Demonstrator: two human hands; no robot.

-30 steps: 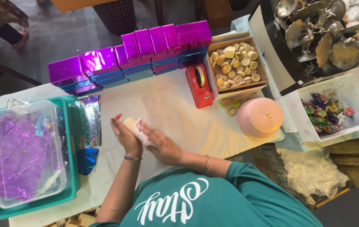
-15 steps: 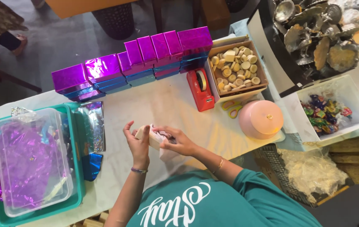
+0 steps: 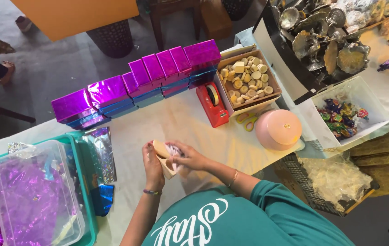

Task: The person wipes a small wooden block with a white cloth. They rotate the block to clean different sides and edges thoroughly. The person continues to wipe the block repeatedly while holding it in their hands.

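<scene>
My left hand (image 3: 152,160) holds a small pale wooden piece (image 3: 163,150) upright over the white table (image 3: 176,123). My right hand (image 3: 188,157) presses a wad of whitish crinkled stuff (image 3: 174,150) against that piece. Both hands meet near the table's front middle. Behind them runs a row of shiny purple wrapped boxes (image 3: 140,82), stacked on blue ones.
A red tape dispenser (image 3: 212,105), a cardboard box of wooden discs (image 3: 247,83), yellow scissors (image 3: 248,120) and a pink round lidded box (image 3: 278,129) lie right. A teal tray (image 3: 89,200) holds a clear tub of purple foil (image 3: 30,200) at left. A white bin of wrapped sweets (image 3: 343,117) sits far right.
Both hands have shifted rightward along the table's front, still together on the wooden piece. The camera view has also swung, so the table sits lower and more to the right.
</scene>
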